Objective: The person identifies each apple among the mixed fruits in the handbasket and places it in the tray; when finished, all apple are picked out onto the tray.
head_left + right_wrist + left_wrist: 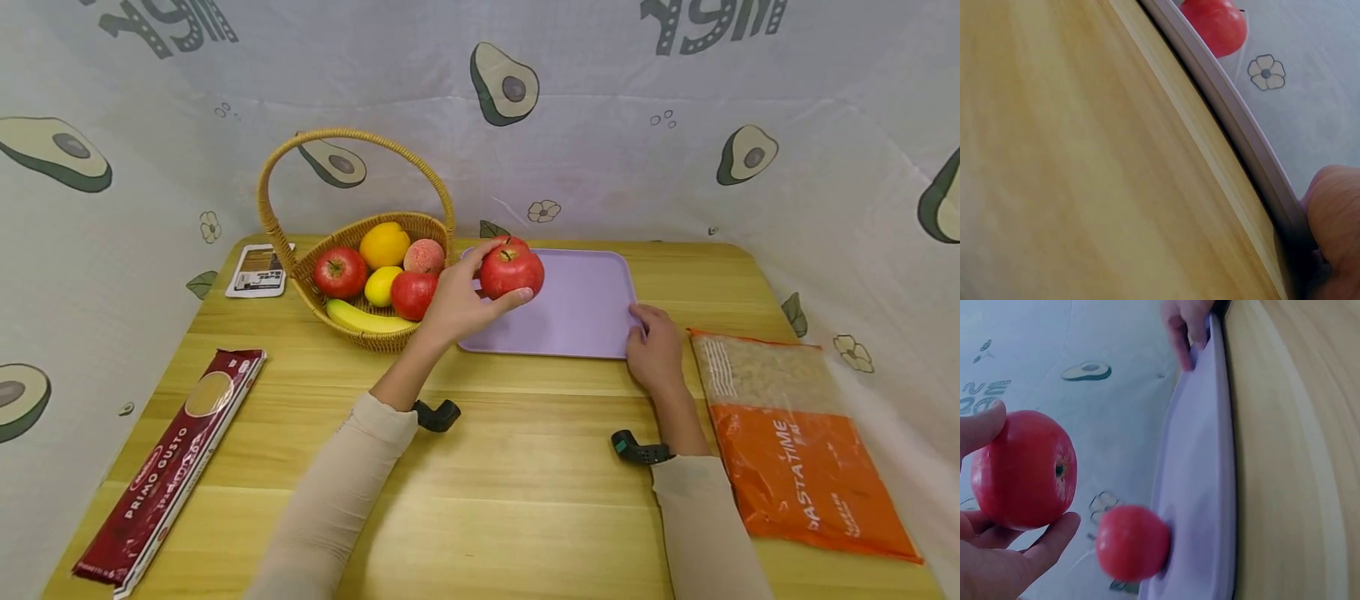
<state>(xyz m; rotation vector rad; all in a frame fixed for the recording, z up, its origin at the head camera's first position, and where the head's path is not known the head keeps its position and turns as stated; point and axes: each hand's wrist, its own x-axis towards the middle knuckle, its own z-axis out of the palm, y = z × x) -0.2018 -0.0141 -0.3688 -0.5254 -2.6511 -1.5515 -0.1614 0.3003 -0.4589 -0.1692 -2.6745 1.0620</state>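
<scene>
My left hand [457, 307] holds a red apple [512, 272] between thumb and fingers, raised above the left part of a lilac tray [577, 304]. A second red apple [1133, 542] sits on the tray behind it; in the head view the held one mostly hides it. At the tray's right edge, my right hand [657, 350] pinches the rim, thumb and fingers on it. The right wrist view shows only part of that hand [1338, 219] beside the tray rim [1235, 112].
Left of the tray stands a wicker basket [375, 340] with a tall handle, holding red fruits, a banana, lemon-like fruits and a peach. A dark red spaghetti pack [176, 467] lies at left, an orange pasta bag [806, 467] at right. A small card [257, 271] lies behind the basket's left side.
</scene>
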